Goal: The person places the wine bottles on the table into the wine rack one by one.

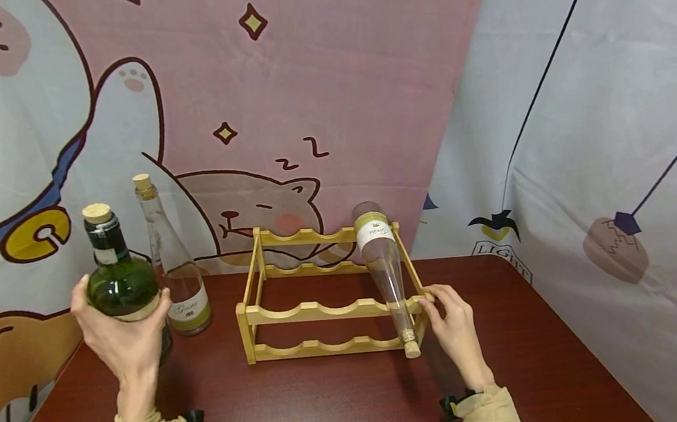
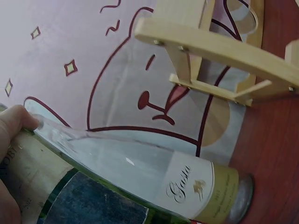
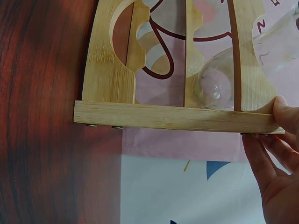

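Note:
My left hand [image 1: 123,336] grips a green wine bottle [image 1: 123,284] with a cork in its neck, thumb and fingers round its body. It is held nearly upright at the left of the table. Just behind it stands a clear corked bottle [image 1: 178,278] with a white and yellow-green label. My right hand [image 1: 454,323] pinches the front right corner of a wooden wine rack [image 1: 309,312]. Another clear bottle [image 1: 382,262] lies on the rack's upper right slot, its cork [image 1: 412,349] pointing to the front. The green bottle's base is partly hidden by my left hand.
The rack stands at the back middle of a dark red wooden table [image 1: 311,409]. Behind it hangs a printed cloth [image 1: 363,97] with cartoon animals. The standing clear bottle is close to the rack's left side.

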{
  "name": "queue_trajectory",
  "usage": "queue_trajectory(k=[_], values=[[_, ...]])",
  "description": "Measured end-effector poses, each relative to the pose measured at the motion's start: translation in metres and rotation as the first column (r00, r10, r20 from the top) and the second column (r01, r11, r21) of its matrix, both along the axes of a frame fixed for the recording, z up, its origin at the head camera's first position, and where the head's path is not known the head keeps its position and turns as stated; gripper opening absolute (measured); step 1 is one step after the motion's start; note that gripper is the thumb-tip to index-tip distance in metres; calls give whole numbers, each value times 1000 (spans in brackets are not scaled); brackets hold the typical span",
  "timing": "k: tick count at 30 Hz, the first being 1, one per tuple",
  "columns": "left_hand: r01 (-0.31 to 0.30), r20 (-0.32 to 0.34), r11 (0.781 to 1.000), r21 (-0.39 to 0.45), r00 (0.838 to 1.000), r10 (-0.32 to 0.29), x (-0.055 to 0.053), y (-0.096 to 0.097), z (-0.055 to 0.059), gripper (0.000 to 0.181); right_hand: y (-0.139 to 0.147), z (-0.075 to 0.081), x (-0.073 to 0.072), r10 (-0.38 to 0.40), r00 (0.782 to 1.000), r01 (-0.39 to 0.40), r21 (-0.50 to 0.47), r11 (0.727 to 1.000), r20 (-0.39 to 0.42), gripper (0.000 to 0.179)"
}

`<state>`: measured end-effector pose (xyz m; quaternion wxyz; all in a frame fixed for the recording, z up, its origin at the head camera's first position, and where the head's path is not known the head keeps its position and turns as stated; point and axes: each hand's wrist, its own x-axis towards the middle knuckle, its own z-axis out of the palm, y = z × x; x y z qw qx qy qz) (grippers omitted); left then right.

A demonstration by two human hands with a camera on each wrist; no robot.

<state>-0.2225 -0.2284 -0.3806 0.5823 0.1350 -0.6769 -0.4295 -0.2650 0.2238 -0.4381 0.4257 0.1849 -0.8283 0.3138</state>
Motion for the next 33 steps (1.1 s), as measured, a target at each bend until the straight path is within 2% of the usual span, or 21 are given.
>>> queue_trajectory(k=[10,23,28,33], values=[[16,-38,999,-33,999,-18,10,23,8,87,0,0,1,1,1000,-1,-2,1000,10,23],[37,-84,998,-46,996,-41,16,47,11,82,0,-1,0,6,1000,-6,-9,1000,3,22],[50,-80,997,-65,995,-55,17,51,13,81,1,-1,-1,13,1000,-13,-11,1000,-1,22],[74,-48,995,-72,996,-77,20,55,14,80,1,-1,-2,10,1000,-10,-5,1000,-11,22]])
